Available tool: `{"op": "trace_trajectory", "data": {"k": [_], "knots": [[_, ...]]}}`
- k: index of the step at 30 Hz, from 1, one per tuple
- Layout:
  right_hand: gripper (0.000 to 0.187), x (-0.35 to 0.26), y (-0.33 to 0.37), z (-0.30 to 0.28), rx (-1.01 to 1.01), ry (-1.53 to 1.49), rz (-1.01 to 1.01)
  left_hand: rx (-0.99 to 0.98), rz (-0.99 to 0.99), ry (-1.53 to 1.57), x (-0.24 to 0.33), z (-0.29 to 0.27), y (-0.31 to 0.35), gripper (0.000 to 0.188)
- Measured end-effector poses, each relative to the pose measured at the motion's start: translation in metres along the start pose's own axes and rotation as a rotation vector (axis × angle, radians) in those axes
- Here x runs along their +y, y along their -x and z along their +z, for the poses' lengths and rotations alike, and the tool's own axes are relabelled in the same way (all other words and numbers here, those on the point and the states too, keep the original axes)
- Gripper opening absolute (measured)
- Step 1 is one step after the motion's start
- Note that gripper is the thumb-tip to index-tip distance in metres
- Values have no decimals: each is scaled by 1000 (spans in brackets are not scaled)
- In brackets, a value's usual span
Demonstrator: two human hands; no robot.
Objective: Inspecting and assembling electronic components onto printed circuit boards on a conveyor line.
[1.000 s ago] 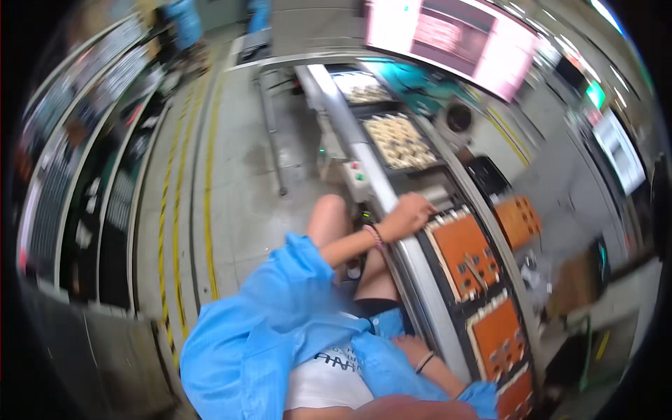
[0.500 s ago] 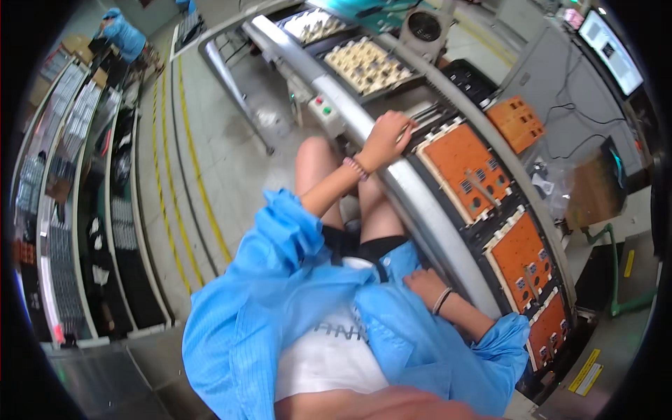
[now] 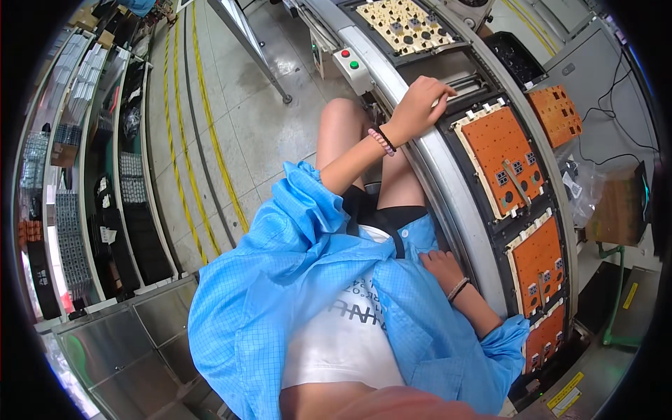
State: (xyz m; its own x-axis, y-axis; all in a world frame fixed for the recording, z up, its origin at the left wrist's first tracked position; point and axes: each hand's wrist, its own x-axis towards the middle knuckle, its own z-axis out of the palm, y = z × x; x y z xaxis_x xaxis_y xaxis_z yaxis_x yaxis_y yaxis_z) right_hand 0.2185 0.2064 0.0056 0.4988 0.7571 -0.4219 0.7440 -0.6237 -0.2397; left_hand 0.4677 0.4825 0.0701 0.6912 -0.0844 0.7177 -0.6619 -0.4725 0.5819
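My left hand point(image 3: 421, 108), with a pink beaded bracelet at its wrist, rests on the metal side rail point(image 3: 448, 178) of a conveyor. Its fingers bend loosely towards the near corner of an orange board fixture point(image 3: 493, 143), thumb apart, and I see nothing held. That fixture lies in a black frame, with small dark square parts and a metal bar point(image 3: 516, 183) on it. My right hand point(image 3: 442, 269) lies by my lap beside the rail, fingers laid out against the blue jacket and shorts, holding nothing visible.
More orange fixtures point(image 3: 537, 266) follow along the conveyor, and a cream fixture point(image 3: 406, 26) sits farther up it. A control box point(image 3: 352, 68) with red and green buttons hangs on its near side. Shelving point(image 3: 133, 203) with stacked parts stands left; an orange board point(image 3: 554, 115) leans beyond the conveyor.
The view has shifted, so the conveyor and floor appear lower and farther right. My left hand stays at the rail, fingers a little more stretched; my right hand stays by my lap.
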Motion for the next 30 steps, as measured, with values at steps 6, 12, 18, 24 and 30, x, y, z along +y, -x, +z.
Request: {"op": "trace_trajectory", "data": {"k": [6,12,18,24,30], "knots": [[31,5,2,7,59,1,3,-98,216,133,42,-51,104,24],[43,6,0,0,-54,-164,-11,-651,-549,192,11,-126,199,17],[48,1,-7,-11,2,-228,-15,-677,-1306,1003,-64,-145,233,49],[50,2,-11,-8,-115,-197,22,-197,-1672,1924,-116,-130,238,78],[51,0,-10,-1,-131,-200,45,-291,-1441,1887,-144,-118,227,78]]}}
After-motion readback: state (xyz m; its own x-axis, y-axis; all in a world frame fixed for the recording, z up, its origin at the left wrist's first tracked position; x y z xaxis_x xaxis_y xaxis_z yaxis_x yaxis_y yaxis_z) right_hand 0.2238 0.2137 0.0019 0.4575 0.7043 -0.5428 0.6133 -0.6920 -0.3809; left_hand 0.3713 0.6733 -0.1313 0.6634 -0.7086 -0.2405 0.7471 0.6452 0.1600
